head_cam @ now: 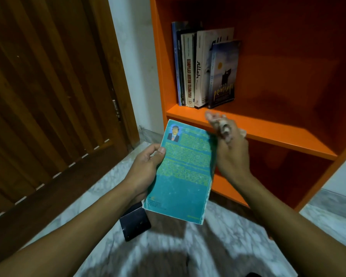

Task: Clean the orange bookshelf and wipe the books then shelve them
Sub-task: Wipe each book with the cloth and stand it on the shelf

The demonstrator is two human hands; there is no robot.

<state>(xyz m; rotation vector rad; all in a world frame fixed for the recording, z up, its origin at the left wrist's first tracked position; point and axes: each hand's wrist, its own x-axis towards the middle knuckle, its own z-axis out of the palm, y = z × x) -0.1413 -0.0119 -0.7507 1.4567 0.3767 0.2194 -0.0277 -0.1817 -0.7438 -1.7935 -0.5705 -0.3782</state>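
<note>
My left hand grips a worn teal paperback by its left edge, back cover up, in front of the orange bookshelf. My right hand holds a crumpled whitish cloth at the book's upper right corner; the hand is motion-blurred. Several books stand upright at the left end of the upper shelf, the rightmost one leaning against its neighbours.
A dark book or flat object lies on the marble floor under the teal book. A brown wooden door fills the left. The shelf space right of the standing books holds nothing.
</note>
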